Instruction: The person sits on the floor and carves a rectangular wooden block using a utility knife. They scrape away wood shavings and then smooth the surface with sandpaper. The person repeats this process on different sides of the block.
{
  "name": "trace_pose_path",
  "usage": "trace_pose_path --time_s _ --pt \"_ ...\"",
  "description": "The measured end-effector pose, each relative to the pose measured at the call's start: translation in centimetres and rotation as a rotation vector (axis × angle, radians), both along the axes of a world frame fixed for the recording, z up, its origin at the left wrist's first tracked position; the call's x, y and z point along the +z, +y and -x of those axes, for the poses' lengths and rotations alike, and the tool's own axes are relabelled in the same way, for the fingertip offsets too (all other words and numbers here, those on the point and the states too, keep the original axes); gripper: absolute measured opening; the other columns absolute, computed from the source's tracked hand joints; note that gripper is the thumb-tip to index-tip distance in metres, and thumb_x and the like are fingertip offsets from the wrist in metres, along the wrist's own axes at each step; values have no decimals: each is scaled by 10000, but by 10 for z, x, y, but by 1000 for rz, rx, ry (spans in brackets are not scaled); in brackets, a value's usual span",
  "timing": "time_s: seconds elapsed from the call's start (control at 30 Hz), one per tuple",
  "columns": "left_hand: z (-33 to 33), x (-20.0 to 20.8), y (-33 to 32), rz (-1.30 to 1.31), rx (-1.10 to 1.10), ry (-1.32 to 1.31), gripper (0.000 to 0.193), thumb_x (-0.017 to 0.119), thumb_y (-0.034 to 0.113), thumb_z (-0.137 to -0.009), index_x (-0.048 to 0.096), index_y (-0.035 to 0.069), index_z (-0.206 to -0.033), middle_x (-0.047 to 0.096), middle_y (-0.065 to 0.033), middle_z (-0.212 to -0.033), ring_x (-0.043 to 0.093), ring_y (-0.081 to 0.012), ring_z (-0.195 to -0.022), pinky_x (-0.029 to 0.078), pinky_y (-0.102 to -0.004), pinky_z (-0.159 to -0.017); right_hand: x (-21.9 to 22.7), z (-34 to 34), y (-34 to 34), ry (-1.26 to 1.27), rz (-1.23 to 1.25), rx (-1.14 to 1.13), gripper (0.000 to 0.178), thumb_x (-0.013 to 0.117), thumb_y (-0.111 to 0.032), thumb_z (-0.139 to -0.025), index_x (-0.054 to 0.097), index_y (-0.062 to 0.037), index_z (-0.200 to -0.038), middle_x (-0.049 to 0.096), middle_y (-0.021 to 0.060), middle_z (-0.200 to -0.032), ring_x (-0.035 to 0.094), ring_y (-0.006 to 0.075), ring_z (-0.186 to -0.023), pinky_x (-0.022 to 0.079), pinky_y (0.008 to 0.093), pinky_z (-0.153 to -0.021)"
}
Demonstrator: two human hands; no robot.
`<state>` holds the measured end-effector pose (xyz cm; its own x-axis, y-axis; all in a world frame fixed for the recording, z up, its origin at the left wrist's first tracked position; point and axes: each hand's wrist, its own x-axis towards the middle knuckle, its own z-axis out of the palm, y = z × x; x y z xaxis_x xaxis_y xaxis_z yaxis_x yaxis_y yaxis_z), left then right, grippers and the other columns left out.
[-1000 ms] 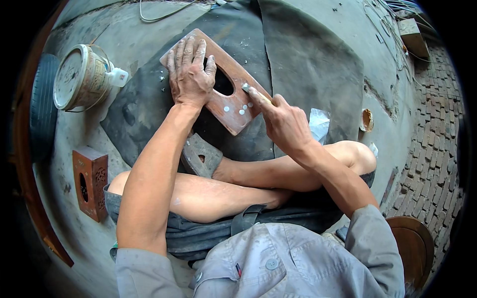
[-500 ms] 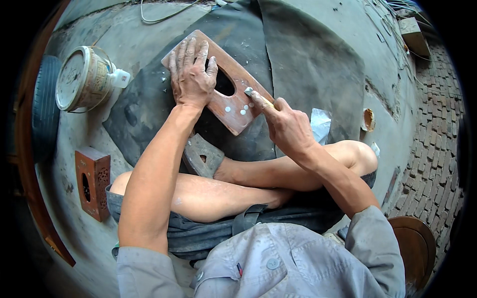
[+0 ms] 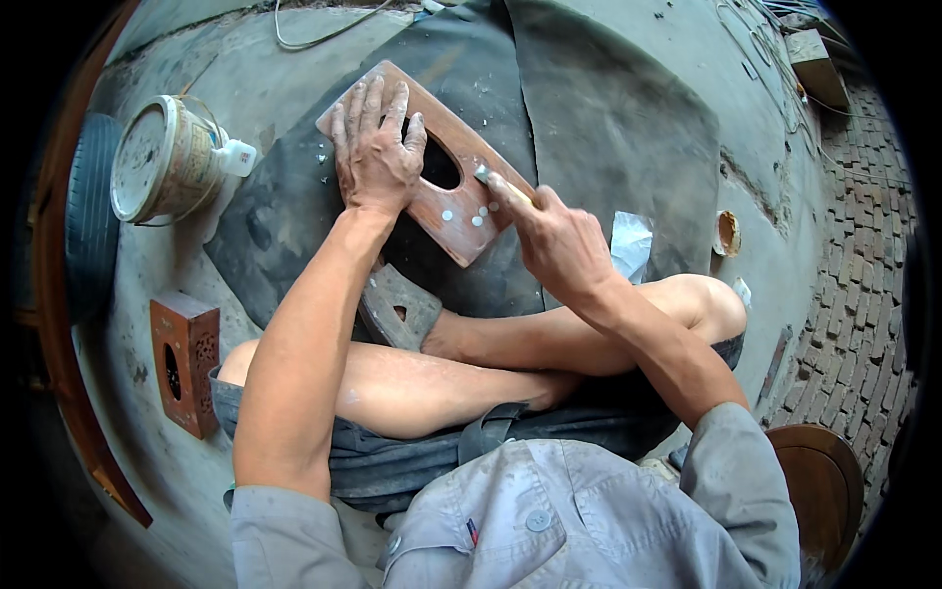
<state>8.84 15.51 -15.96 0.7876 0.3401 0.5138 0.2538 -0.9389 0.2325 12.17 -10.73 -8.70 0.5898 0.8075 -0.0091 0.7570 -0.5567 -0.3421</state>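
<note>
A reddish-brown wooden box (image 3: 444, 218) with a large oval opening in its top lies aslant over a dark sheet. My left hand (image 3: 377, 157), dusty with white powder, rests flat on its upper left end, fingers stretched out. In my right hand (image 3: 559, 236) is a small chisel (image 3: 483, 174) with a pale handle, gripped with the forefinger along it. Its short metal blade touches or nearly touches the wood right of the oval. Several whitish round spots (image 3: 478, 221) dot the wood near the box's lower end.
The dark sheet (image 3: 618, 128) covers the floor before my crossed legs. A lidded bucket (image 3: 147, 162), a white bottle (image 3: 237, 157), a tyre (image 3: 90, 216) and a second, carved box (image 3: 183, 363) stand left. To the right are crumpled paper (image 3: 631, 243) and a small round container (image 3: 727, 234).
My right hand and the chisel have shifted slightly left and up along the wood. The box and my left hand have moved a touch left; the left hand stays flat.
</note>
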Motion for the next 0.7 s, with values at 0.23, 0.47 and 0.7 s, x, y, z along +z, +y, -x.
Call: trace_pose_path --time_s 0.23,0.47,0.7 --pt "-1 -1 4 -14 0 -2 485 622 363 -1011 690 83 -1401 557 -175 -1549 427 -351 -1506 246 -555 -1280 3 -7 13 -1 -9 -3 613 601 -71 -963 534 -213 -1556 661 199 -1033 729 409 -753 603 499 -668" --pt "-1 0 4 -9 4 9 484 622 365 -1014 691 83 -1401 558 -176 -1550 430 -351 -1505 231 -549 -1285 3 -9 18 9 27 -13 592 576 -66 -969 540 -205 -1544 664 204 -1038 730 407 -778 600 508 -697" --pt "-3 3 0 4 -3 12 490 616 367 -1020 680 88 -1418 547 -172 -1560 423 -350 -1510 233 -550 -1283 1 -8 17 -3 7 -2 625 594 -64 -955 519 -205 -1560 670 202 -1049 729 408 -780 604 502 -702"
